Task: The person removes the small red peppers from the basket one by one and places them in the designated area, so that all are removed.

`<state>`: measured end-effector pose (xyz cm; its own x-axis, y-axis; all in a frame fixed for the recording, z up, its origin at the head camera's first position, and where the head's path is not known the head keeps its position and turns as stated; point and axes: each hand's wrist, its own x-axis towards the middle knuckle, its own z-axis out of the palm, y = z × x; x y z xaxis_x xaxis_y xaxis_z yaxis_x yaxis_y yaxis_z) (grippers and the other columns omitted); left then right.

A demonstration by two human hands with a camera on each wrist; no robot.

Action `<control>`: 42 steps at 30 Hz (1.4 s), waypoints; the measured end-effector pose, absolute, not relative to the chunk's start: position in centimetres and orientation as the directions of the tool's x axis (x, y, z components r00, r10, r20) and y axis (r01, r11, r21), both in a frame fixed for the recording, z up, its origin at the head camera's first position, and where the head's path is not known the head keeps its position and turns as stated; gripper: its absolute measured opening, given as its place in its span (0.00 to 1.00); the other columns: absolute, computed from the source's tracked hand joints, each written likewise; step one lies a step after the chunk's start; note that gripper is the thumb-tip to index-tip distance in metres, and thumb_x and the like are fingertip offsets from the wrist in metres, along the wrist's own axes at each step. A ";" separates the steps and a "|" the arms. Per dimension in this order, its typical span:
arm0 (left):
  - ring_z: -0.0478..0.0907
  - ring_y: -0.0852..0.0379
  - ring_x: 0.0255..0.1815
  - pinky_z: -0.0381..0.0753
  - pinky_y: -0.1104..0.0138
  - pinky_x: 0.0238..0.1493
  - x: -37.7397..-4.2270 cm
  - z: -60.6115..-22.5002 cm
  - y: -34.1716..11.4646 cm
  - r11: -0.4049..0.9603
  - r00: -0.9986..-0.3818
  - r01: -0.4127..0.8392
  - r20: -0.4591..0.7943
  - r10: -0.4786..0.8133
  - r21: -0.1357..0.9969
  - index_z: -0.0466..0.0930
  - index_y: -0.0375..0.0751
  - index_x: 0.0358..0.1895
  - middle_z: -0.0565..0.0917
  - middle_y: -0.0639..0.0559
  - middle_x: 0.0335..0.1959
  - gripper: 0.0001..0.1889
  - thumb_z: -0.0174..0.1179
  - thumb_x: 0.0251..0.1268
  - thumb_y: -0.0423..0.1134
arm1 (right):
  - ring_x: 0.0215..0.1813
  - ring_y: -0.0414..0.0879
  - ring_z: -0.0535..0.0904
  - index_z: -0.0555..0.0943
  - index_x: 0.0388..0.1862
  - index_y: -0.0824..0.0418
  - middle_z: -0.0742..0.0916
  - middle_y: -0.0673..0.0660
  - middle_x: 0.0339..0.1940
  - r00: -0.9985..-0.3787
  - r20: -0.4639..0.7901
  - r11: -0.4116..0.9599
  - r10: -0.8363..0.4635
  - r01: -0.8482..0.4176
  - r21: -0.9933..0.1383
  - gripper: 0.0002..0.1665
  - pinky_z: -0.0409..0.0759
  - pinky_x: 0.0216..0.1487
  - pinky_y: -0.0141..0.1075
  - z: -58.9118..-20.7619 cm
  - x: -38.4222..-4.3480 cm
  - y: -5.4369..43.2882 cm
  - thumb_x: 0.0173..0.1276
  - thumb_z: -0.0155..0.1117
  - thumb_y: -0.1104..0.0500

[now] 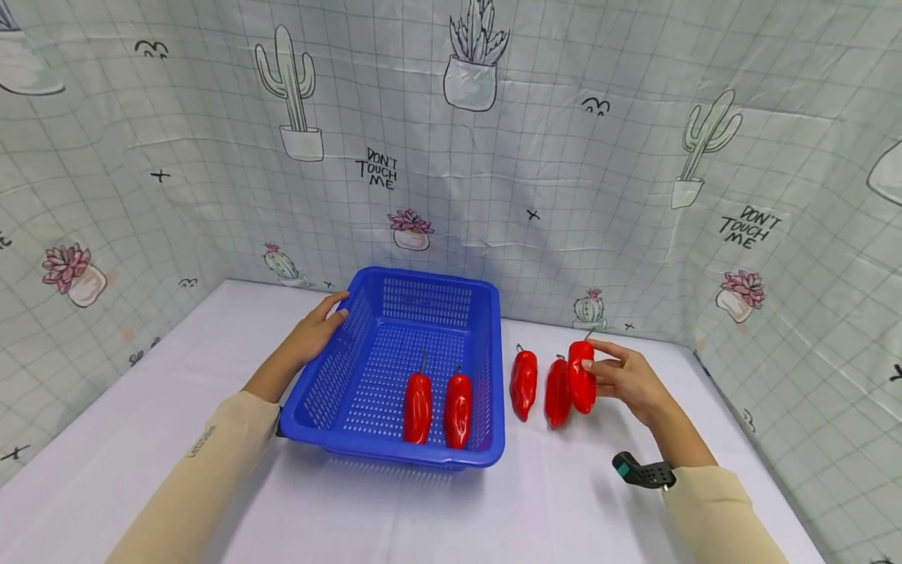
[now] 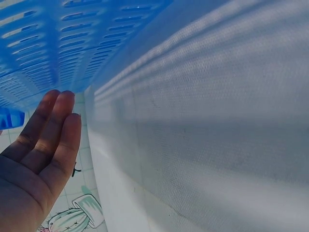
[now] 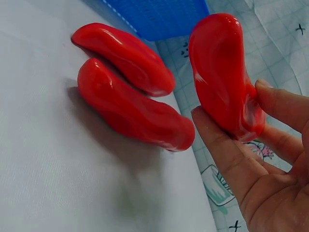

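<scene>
A blue plastic basket (image 1: 395,450) with slotted walls stands on the white table, and two red peppers (image 1: 417,407) with thin stems lie in its near half. At the basket's left side is my left hand (image 1: 320,329), its fingertips by the rim. In the left wrist view, the fingers (image 2: 60,133) of that hand are extended alongside the outer slotted wall. My right hand (image 1: 630,380) pinches a red pepper (image 3: 219,72) between thumb and fingers, held up off the table. Beside it, two more red peppers (image 1: 524,384) lie on the table, right of the basket.
A white cloth table (image 1: 550,501) carries everything. Behind it and at both sides hangs a grid-patterned curtain (image 1: 493,188) printed with cacti and lettering. A dark band (image 1: 643,472) sits at my right wrist.
</scene>
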<state>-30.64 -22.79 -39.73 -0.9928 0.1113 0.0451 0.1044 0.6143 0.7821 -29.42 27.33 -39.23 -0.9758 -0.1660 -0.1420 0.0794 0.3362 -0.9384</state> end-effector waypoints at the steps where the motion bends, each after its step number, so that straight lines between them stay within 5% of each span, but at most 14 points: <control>1: 0.52 0.25 0.74 0.53 0.32 0.68 -30.6 -39.7 -22.8 0.617 -0.993 0.103 0.044 0.110 0.780 0.48 0.43 0.79 0.52 0.31 0.77 0.29 0.37 0.81 0.48 | 0.37 0.40 0.85 0.54 0.78 0.65 0.86 0.51 0.44 -0.975 -0.144 0.332 -0.168 0.082 -0.940 0.40 0.85 0.44 0.34 -39.3 -29.4 27.4 0.75 0.58 0.57; 42: 0.52 0.24 0.74 0.53 0.32 0.68 -30.4 -39.5 -22.7 0.620 -0.993 0.106 0.049 0.108 0.777 0.49 0.42 0.78 0.52 0.30 0.77 0.29 0.36 0.81 0.48 | 0.38 0.40 0.85 0.53 0.78 0.67 0.85 0.50 0.43 -0.975 -0.156 0.320 -0.156 0.100 -0.942 0.39 0.85 0.44 0.35 -40.2 -28.4 28.1 0.75 0.57 0.58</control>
